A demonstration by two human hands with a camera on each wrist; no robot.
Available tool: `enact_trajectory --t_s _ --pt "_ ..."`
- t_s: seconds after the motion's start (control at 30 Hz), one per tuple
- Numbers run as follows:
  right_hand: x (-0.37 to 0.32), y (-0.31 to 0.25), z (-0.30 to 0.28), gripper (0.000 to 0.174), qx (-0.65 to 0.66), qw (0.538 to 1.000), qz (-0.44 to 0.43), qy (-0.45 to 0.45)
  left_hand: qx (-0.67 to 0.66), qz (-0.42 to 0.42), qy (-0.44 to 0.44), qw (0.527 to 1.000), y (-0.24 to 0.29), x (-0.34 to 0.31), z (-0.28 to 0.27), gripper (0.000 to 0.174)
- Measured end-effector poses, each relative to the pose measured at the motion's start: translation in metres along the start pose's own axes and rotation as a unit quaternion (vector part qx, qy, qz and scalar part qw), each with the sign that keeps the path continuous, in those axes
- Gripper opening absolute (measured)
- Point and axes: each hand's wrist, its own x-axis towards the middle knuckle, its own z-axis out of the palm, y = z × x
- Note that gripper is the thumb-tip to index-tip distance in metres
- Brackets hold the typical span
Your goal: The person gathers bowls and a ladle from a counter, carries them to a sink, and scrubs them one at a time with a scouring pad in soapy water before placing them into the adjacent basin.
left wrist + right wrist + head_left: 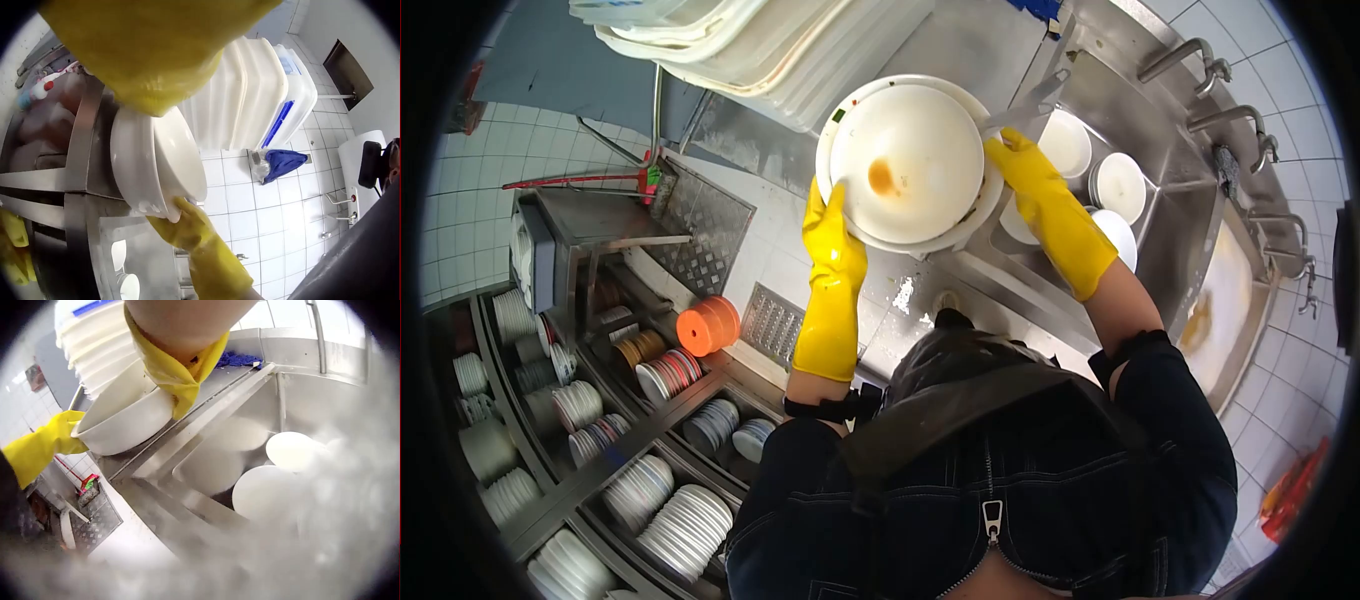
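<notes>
Both hands wear yellow rubber gloves and hold a large white bowl between them. Inside it sits a second white bowl with a brown stain, and dark food scraps cling along the rims. My left hand grips the left side, its thumb over the rim. On the opposite side, my right hand grips the rim near the sink edge. The left wrist view shows the inner bowl leaning within the outer one. In the right wrist view the bowl's outer wall shows between the gloves.
Stacked white plastic tubs stand on the steel counter beyond the bowls. At right, a steel sink holds several white bowls below wall taps. Racks of plates and an orange tub lie low at left.
</notes>
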Motion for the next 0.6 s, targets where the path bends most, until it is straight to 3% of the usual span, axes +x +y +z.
enact_trajectory --t_s 0.07,0.1,0.13,0.2,0.27,0.33,0.4,0.43,0.47,0.5,0.57,0.6 --pt "-0.011 0.012 -0.01 0.044 0.175 0.983 -0.046 -0.023 -0.011 0.005 0.037 0.999 -0.005 0.0 -0.011 0.04" --pt "-0.022 0.008 -0.012 0.044 0.175 0.983 -0.045 -0.023 -0.022 0.014 0.071 0.997 -0.005 -0.001 -0.015 0.041" --pt "-0.037 -0.002 -0.015 0.049 0.041 0.996 -0.075 -0.007 0.011 0.01 0.088 0.996 -0.001 -0.005 -0.016 0.045" --pt "-0.061 -0.028 -0.012 0.058 -0.204 0.971 -0.125 0.007 0.063 -0.013 0.091 0.994 0.011 -0.018 -0.005 0.044" --pt "-0.066 -0.037 -0.001 0.054 -0.273 0.95 -0.153 0.0 0.118 -0.036 0.092 0.988 0.015 -0.029 0.0 0.044" --pt "-0.058 -0.055 0.01 0.05 -0.341 0.922 -0.186 -0.006 0.228 0.019 0.007 0.974 0.013 -0.026 0.005 0.042" --pt "-0.044 -0.07 0.019 0.043 -0.415 0.893 -0.011 -0.172 0.253 0.02 0.011 0.967 0.012 -0.023 0.005 0.042" --pt "-0.031 -0.062 0.023 0.043 -0.414 0.894 -0.013 -0.171 0.28 0.02 0.013 0.96 0.013 -0.022 0.005 0.042" --pt "-0.014 -0.044 0.031 0.041 -0.155 0.969 0.103 -0.162 0.28 0.023 0.012 0.96 0.015 -0.022 0.005 0.042" --pt "-0.004 -0.029 0.038 0.042 0.117 0.96 0.21 -0.141 0.278 0.0 0.005 0.961 0.019 -0.023 0.004 0.044" --pt "0.002 -0.024 0.046 0.044 0.124 0.96 0.21 -0.139 0.277 -0.021 -0.006 0.961 0.025 -0.029 0.005 0.047" --pt "0.006 -0.022 0.048 0.047 0.129 0.96 0.21 -0.136 0.263 -0.005 0.044 0.964 0.028 -0.035 0.007 0.051"
